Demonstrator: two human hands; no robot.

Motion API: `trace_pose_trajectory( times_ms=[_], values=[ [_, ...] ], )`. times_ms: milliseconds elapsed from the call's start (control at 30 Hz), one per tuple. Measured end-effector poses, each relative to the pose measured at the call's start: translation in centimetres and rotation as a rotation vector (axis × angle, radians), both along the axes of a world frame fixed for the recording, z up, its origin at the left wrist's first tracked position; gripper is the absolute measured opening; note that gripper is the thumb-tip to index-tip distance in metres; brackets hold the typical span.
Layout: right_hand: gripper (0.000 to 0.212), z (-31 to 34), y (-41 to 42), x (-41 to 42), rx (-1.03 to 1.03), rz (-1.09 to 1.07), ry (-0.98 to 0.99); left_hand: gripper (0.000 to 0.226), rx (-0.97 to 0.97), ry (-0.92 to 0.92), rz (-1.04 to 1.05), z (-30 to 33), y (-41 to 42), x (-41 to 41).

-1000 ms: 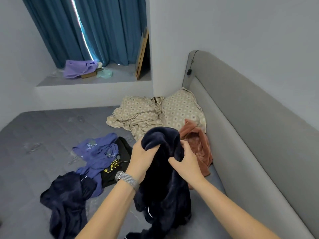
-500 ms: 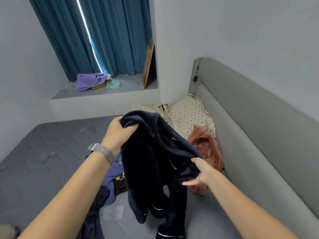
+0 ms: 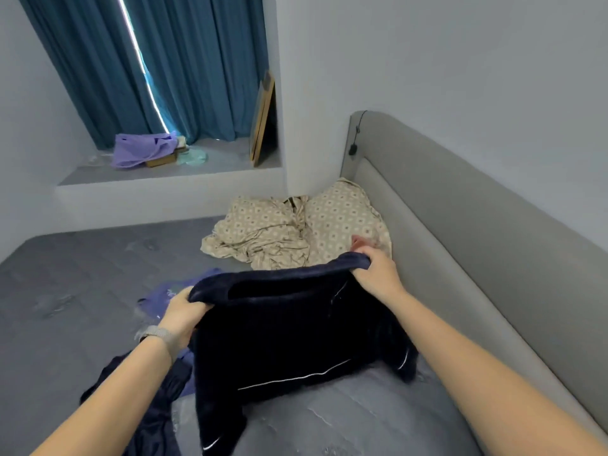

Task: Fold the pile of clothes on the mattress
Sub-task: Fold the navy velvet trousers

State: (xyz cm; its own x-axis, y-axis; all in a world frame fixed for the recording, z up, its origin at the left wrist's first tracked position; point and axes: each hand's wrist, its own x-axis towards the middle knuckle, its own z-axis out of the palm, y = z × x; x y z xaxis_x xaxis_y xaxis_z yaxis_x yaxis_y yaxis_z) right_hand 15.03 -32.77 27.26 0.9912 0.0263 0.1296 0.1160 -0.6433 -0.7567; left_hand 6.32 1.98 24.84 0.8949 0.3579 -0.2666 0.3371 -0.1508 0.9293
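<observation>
Mattress point(image 3: 82, 278): I see a grey surface filling the lower view, with a grey padded headboard point(image 3: 477, 225) along its right side.
Patterned bedding point(image 3: 263, 232): beige, crumpled, bunched with a matching pillow point(image 3: 342, 215) in the far corner against the headboard.
Dark navy garment point(image 3: 289, 334): I see it stretched between both hands above the mattress, top edge pulled wide, lower part with thin white piping draping down onto the bed.
Other clothes: a purple garment point(image 3: 164, 294) lies just behind my left hand; another dark garment point(image 3: 148, 406) lies crumpled beside my left forearm, lower left.
Left hand point(image 3: 181, 311): fingers curled round the garment's left top corner, gripping it; a grey watch band point(image 3: 161, 337) sits on the wrist.
Right hand point(image 3: 375, 271): fingers curled over the right top corner, clutching the fabric.
Window ledge: a lilac cloth point(image 3: 138, 153) lies in front of teal curtains point(image 3: 164, 67).
</observation>
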Motion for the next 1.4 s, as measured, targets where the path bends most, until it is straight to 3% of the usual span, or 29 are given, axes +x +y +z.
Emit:
trace_pose_trajectory(
  times_ms=[100,167,267,333,433,533,567,600,633,700,833,967,1067,1167,1233,1400],
  values=[
    [0.019,-8.0,-1.7,-2.0,-0.163,0.077,0.179,0.011,0.259,0.114,-0.135,-8.8,-0.2,-3.4],
    [0.021,-13.8,-3.0,-3.7,-0.243,0.104,0.253,0.014,0.400,0.150,-0.247,-16.2,0.2,-5.0],
    [0.016,-23.0,-4.5,-6.5,-0.300,0.162,0.401,0.016,0.446,0.250,-0.359,-26.6,-0.4,-8.1],
    [0.010,-29.8,-5.4,-8.5,-0.350,0.192,0.528,0.003,0.450,0.349,-0.420,-32.6,-2.0,-11.1],
    [0.018,-39.5,-6.3,-11.5,-0.467,0.298,0.675,0.037,0.484,0.603,-0.456,-43.2,-3.4,-15.0],
    [0.032,-47.5,-6.8,-13.5,-0.539,0.388,0.739,0.054,0.741,0.558,-0.674,-51.9,-3.0,-18.0],
    [0.027,-49.5,-6.7,-14.1,-0.553,0.423,0.757,0.051,0.654,0.516,-0.801,-53.8,-3.2,-18.8],
    [0.023,-51.2,-6.7,-14.7,-0.560,0.444,0.758,0.039,0.562,0.444,-0.769,-55.4,-3.6,-19.9],
    [0.022,-52.7,-6.7,-15.3,-0.583,0.454,0.749,0.025,0.541,0.483,-0.748,-56.0,-4.7,-20.1],
    [0.028,-54.6,-6.8,-15.9,-0.683,0.452,0.648,0.021,0.627,0.596,-0.582,-56.2,-5.9,-19.5],
    [0.038,-55.6,-7.0,-15.4,-0.653,0.387,0.604,0.025,0.764,0.505,-0.437,-55.9,-7.2,-21.6],
    [0.037,-52.9,-7.9,-19.7,-0.622,0.380,0.628,0.029,0.627,0.377,-0.477,-53.4,-8.5,-25.0],
    [0.010,-47.5,-9.2,-20.3,-0.472,0.253,0.482,0.040,0.350,0.310,-0.332,-49.1,-9.0,-25.2],
    [0.019,-40.7,-9.6,-18.8,-0.191,0.055,0.226,0.014,-0.044,0.108,0.067,-42.1,-8.6,-22.9],
    [0.018,-35.8,-9.1,-18.7,-0.053,-0.008,0.060,0.013,-0.197,0.016,0.171,-36.9,-9.1,-21.3],
    [0.019,-23.0,-7.9,-18.9,0.125,-0.076,-0.247,0.016,-0.002,-0.278,0.165,-24.4,-9.1,-19.8]
  ],
)
